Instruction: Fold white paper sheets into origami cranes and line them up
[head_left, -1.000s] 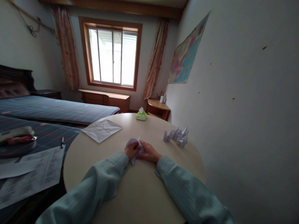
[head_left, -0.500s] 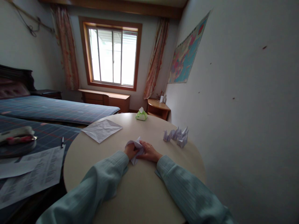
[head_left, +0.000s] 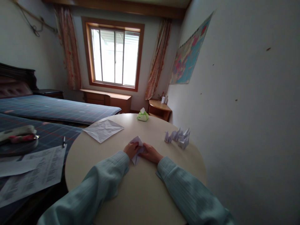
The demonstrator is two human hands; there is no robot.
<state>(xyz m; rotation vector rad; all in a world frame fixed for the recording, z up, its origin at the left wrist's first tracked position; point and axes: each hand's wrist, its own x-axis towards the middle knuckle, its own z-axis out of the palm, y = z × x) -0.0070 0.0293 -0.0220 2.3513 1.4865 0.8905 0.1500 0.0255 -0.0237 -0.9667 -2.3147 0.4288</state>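
Note:
On the round beige table (head_left: pixel 140 193), both of my hands meet on a small, partly folded piece of white paper (head_left: pixel 137 149). My left hand (head_left: pixel 130 149) grips its left side with curled fingers. My right hand (head_left: pixel 151 153) presses and pinches its right side. To the right lie several finished folded paper figures (head_left: pixel 178 137) in a cluster. A creased, unfolded white sheet (head_left: pixel 103 130) lies flat at the table's far left.
A green tissue pack (head_left: pixel 142 116) sits at the table's far edge. The white wall (head_left: pixel 246 109) runs close along the right. To the left are beds with blue plaid covers (head_left: pixel 53 107), printed papers (head_left: pixel 30 176), a pen (head_left: pixel 63 141) and a round tray (head_left: pixel 18 145).
The paper's raised flap has been folded down lower between my hands. My hands stay at the same place on the table. The view has shifted slightly.

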